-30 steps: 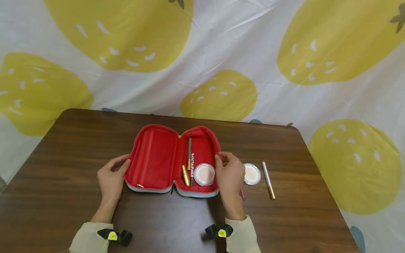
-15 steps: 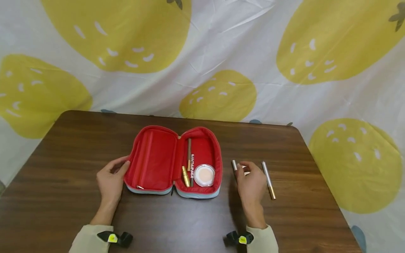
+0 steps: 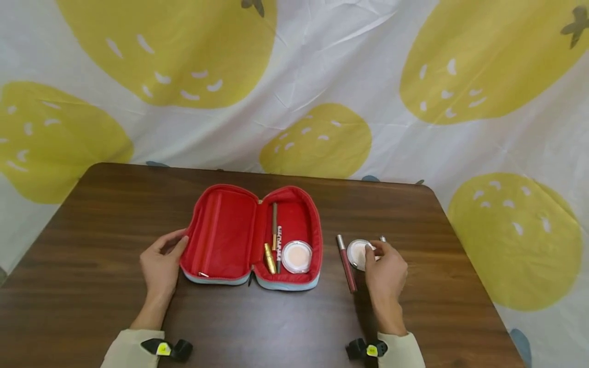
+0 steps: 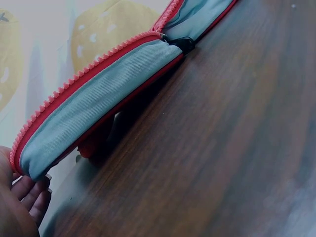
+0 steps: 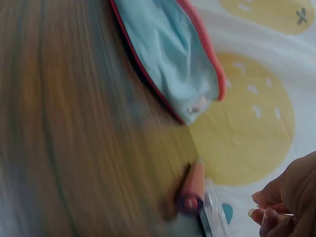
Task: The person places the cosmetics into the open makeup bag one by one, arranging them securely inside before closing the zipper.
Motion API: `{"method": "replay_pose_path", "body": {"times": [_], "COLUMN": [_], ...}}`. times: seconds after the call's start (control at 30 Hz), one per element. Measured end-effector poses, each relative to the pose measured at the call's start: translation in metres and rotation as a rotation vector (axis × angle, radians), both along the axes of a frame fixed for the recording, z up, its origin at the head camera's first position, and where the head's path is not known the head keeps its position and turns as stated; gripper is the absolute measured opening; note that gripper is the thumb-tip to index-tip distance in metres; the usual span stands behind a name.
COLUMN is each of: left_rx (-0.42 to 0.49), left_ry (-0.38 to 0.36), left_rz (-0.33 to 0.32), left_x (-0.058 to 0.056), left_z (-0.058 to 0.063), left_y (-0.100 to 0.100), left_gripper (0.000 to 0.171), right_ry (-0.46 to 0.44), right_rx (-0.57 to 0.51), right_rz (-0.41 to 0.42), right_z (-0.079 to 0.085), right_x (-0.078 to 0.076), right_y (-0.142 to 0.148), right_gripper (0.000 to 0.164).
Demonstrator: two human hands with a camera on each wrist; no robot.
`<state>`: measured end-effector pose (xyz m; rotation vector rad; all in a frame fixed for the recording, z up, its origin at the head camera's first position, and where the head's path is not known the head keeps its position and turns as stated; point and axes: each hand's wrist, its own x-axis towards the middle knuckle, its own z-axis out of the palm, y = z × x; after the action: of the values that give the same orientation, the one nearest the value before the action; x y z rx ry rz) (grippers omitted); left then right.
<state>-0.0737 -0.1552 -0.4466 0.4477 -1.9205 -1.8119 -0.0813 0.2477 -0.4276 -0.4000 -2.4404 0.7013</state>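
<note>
Lying open on the table (image 3: 257,327), the pouch (image 3: 232,235) holds a compact (image 3: 296,256), gold tube (image 3: 270,258) and two pencils (image 3: 274,220) in its right half; the left hand (image 3: 161,258) pinches the left edge. Farther right, the right hand (image 3: 387,271) partly covers another compact (image 3: 357,254); its grip I cannot tell.

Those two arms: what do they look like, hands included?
Human ones: the left hand and right hand are bare. Cream sleeves end short of the hands, and each bears a black device with a bright yellow label.
</note>
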Motion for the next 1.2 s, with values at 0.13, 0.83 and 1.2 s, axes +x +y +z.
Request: {"method": "replay_pose_path", "body": {"times": [0.13,0.83,1.2], "left_rx": [-0.029,-0.023,-0.003], "left_ry": [0.020,0.035,0.038], "left_rz": [-0.006,-0.007,0.006], "left_x": [0.003,0.003,0.002], "left_z": [0.005,0.005,0.004], "left_y": [0.000,0.002,0.001], "left_gripper": [0.021,0.019,0.019], "right_ry": [-0.015,0.009,0.000], "right_rx": [-0.007,-0.352,-0.453], "right_rz": [-0.061,-0.242,-0.271], "right_z": [-0.002,-0.025,-0.032], "right_x": [0.002,0.020,0.022], "right_y": [0.011,0.047,0.043], "right_gripper": [0.014,0.049,0.070]}}
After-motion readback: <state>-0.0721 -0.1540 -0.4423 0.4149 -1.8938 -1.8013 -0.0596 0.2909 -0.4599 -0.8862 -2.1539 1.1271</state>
